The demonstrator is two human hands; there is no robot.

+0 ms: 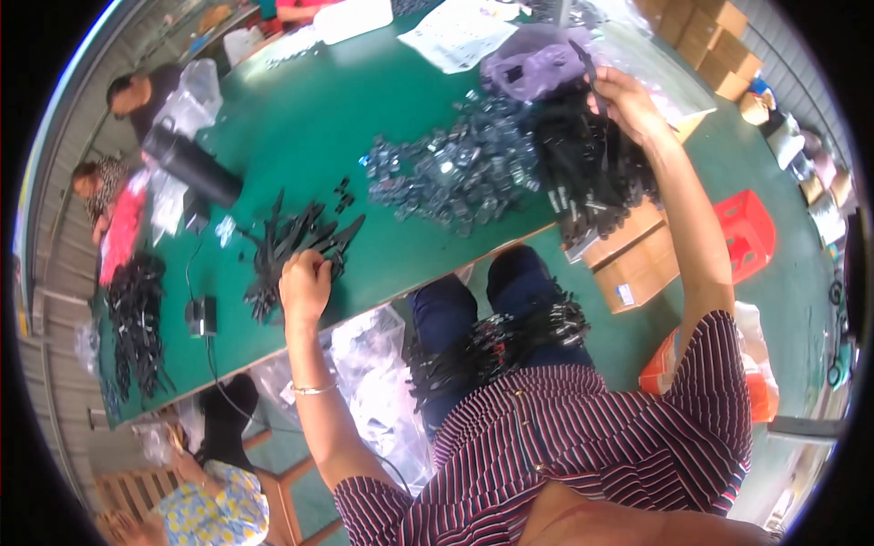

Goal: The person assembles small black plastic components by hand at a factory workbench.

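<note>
My right hand (pixel 626 102) is raised at the right end of the table, with fingers closed around a dark strap (pixel 588 68) that sticks up past them. Below it lies a thick heap of long black straps (pixel 578 155), reaching to the table's edge. My left hand (pixel 305 284) is at the near side of a smaller pile of flat black straps (pixel 289 232). Its fingers are curled together, and whatever they grip is hidden. Between the two piles spreads a mound of small, clear, greyish pieces (pixel 455 168). More black straps with shiny ends (pixel 510 341) lie across my lap.
On the green table (pixel 300 118) stand a black bottle (pixel 193 164) and a small corded black box (pixel 202 316). A purple bag (pixel 528 64) lies at the far right. Cardboard boxes (pixel 637 259) and a red plastic basket (pixel 746 237) are right of me. Other people sit at left.
</note>
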